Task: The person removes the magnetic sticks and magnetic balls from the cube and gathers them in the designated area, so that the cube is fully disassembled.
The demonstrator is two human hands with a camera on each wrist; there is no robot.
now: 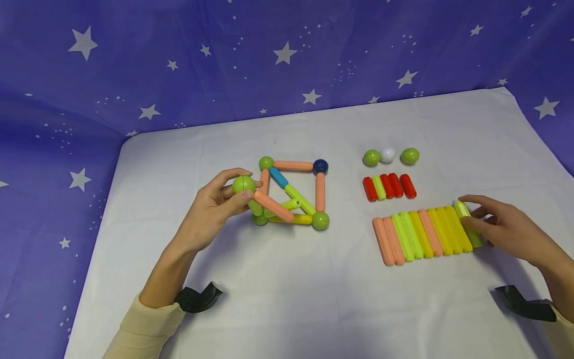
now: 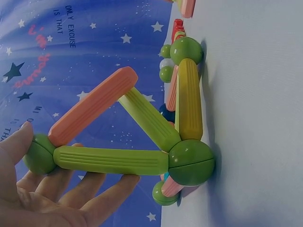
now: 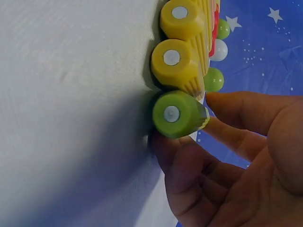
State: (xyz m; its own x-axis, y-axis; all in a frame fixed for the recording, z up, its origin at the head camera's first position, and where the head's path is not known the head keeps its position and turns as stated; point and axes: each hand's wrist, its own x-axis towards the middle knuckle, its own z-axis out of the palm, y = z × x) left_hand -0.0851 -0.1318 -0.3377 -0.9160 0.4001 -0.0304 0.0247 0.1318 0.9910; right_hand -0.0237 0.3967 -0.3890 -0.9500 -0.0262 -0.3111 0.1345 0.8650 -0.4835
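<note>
Green ball (image 1: 243, 184) — raised above the white table (image 1: 269, 304), joined to the rod frame (image 1: 293, 165) — is pinched by the left hand (image 1: 212, 208), while the right hand (image 1: 504, 228) grasps the lime rod (image 1: 474, 240) at the rod row's (image 1: 420, 233) right end.

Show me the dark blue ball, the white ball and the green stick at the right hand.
Dark blue ball (image 1: 320, 166): head view, middle of its visible surface.
White ball (image 1: 387, 155): head view, middle of its visible surface.
Green stick (image 3: 175, 114): right wrist view, its round end.
</note>
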